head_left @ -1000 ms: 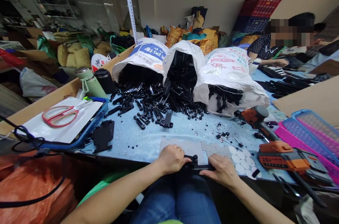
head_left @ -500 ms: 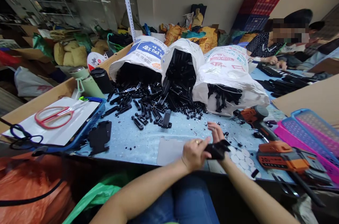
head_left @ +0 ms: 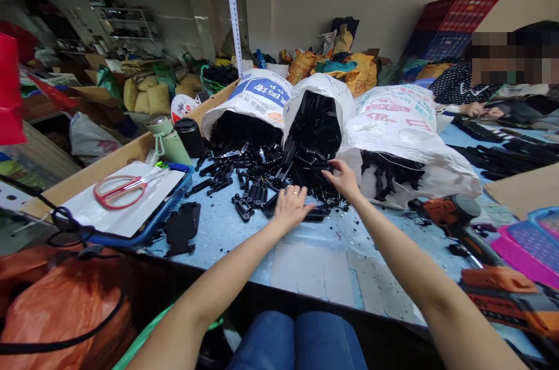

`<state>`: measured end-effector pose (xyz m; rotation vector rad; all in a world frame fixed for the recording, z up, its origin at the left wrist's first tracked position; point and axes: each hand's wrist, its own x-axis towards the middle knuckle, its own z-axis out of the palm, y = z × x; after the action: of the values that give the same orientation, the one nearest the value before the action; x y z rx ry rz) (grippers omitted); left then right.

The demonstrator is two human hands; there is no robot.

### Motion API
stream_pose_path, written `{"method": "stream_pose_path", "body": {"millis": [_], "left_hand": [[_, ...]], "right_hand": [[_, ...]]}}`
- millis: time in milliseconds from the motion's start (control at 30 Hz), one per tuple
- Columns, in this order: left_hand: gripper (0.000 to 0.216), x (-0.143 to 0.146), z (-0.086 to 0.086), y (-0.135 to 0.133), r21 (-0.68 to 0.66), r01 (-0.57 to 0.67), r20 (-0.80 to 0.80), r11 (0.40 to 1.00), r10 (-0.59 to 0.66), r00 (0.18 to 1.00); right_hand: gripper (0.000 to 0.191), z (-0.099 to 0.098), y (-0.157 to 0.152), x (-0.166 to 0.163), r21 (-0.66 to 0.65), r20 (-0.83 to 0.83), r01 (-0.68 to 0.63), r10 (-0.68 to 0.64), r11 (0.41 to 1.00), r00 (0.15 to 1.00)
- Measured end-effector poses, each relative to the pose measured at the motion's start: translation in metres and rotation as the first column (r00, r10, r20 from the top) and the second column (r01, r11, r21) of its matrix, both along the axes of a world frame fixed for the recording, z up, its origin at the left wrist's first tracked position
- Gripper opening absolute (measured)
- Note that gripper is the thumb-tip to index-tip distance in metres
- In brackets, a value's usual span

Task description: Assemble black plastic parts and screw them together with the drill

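Observation:
Both my arms reach forward over the light blue table [head_left: 227,230]. My left hand [head_left: 290,207] rests palm down at the edge of a heap of black plastic parts [head_left: 262,169], its fingers curled on a flat black part [head_left: 315,214]. My right hand [head_left: 345,179] is further back at the mouth of the middle white sack [head_left: 321,96], its fingers closing on black parts there. What exactly it grips is hidden among the heap.
Three white sacks spill black parts, the left one [head_left: 257,96] and the right one [head_left: 402,125] flanking the middle. Red scissors [head_left: 120,189] lie on a blue tray at left. An orange drill [head_left: 449,215] and pink baskets [head_left: 533,242] sit at right. Another person [head_left: 467,87] works beyond.
Both hands left the table's near edge, where they held a black part together, and reached forward to the heap. The view shifted forward and right.

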<state>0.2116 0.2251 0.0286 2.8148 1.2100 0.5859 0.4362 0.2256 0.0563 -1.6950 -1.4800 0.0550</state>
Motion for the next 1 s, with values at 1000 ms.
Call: {"method": "stream_pose_path", "body": {"millis": [1000], "left_hand": [[0.032,-0.052,0.019,-0.113,-0.447,0.262,0.483,0.855,-0.016,0.876]], "right_hand": [[0.049,-0.028,-0.164,-0.133,-0.139,-0.917,-0.280,-0.016,0.950,0.398]]}}
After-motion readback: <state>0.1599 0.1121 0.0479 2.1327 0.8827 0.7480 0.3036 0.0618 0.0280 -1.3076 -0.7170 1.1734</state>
